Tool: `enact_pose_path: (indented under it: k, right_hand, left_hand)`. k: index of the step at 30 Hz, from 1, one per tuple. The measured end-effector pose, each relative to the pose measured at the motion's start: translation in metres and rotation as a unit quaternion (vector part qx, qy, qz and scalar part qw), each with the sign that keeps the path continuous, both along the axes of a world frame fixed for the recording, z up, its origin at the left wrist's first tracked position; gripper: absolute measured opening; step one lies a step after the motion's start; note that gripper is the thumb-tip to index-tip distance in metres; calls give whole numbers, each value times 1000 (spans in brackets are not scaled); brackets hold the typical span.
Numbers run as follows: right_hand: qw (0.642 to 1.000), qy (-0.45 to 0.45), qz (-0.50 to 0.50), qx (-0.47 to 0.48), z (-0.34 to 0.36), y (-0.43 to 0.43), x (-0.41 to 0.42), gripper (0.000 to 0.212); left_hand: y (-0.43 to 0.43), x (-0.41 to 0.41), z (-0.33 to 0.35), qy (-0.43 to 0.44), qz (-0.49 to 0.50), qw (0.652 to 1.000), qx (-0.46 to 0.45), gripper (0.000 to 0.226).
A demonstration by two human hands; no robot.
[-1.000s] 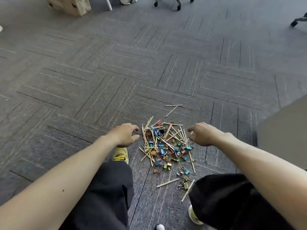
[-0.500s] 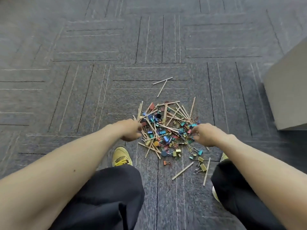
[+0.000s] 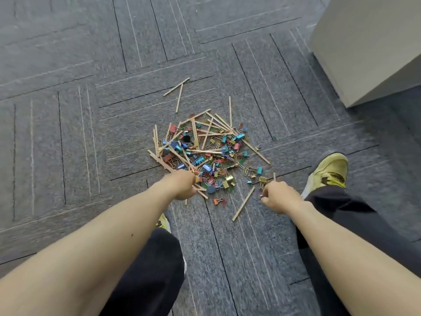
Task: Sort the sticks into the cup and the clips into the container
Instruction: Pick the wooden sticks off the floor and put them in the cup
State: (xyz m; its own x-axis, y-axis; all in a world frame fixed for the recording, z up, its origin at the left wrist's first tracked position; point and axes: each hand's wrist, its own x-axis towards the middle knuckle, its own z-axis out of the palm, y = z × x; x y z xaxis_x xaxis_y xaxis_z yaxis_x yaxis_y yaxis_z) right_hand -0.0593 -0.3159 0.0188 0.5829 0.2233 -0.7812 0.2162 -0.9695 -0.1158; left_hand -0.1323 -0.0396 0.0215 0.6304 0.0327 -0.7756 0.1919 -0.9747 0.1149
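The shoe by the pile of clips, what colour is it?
The shoe is dull yellow with darker laces. It shows best in the head view.

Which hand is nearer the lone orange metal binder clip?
Left. The left hand is just up-left of the orange metal binder clip; right hand lies farther right, past a loose wooden stick.

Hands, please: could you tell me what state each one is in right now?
Left hand: fingers curled over sticks at the pile's edge; grip cannot be told.
Right hand: curled beside a stick end; grip cannot be told.
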Motion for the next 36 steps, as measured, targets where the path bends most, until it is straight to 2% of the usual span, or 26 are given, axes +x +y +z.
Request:
enact_pose_path:
  k: [3,6,10,18,22,27,34,36]
  right_hand:
    - [997,-24,-69,-8,-20,-7,-5,30]
    - [989,-58,-133,-12,-40,-9,-8,31]
    - [975,-116,-189,-19,-65,-9,-8,34]
    - [956,-136,-257,-29,-100,-16,-5,42]
    - [952,-134,-274,-36,-111,-22,-1,36]
    - [948,-119,-294,-21,-114,-25,2,29]
    - [947,-92,-309,-3,-116,-19,-1,20]
    - [949,-91,-303,2,-117,-16,-3,19]
  left_hand:
    - [9,-5,-26,-33,102,994,8,30]
    - [20,-8,-51,-45,157,986,20,31]
    - [29,-8,-81,-48,192,980,16,30]
    - [20,-7,-112,-122,238,963,38,27]
    - [17,-7,-122,-152,235,959,56,19]
    - [19,-12,-127,-151,214,965,2,12]
    - [24,-19,-124,-137,106,985,-10,27]
    - [24,-19,-119,-128,63,990,-14,39]
